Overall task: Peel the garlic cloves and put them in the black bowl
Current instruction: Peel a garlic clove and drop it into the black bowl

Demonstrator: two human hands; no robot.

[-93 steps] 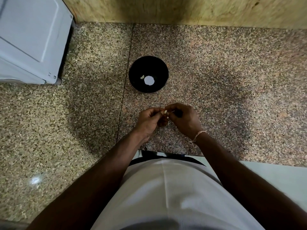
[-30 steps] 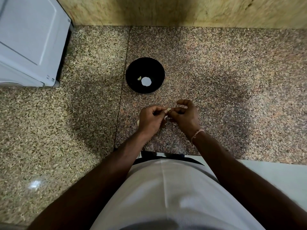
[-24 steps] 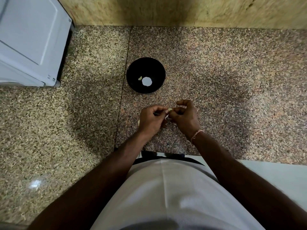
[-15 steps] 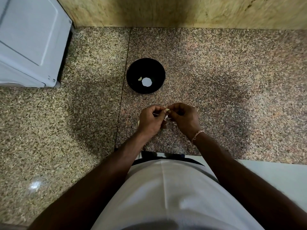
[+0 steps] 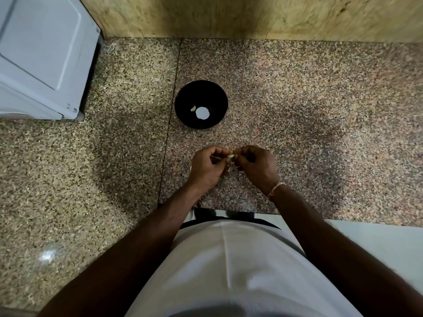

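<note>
Hands first: our left hand (image 5: 207,167) and right hand (image 5: 257,165) meet just above the table (image 5: 320,110), fingers of both curled and pinching one small clove (image 5: 230,156) between them. We judge it could slip and drop onto the speckled stone, hard to spot there. Beyond, well apart, the bowl (image 5: 201,88) holds one peeled piece (image 5: 193,108).

Both hands meet over the desk (image 5: 297,110), left hand (image 5: 206,167) and right hand (image 5: 257,165) side by side, a garlic clove (image 5: 230,156) between their fingertips. Beyond them, well apart, sits the bowl (image 5: 183,97) with one peeled clove (image 5: 193,108) inside, left of its centre. Far left, at the back corner, stands an appliance (image 5: 43,53). The wall (image 5: 251,17) runs behind everything.
</note>
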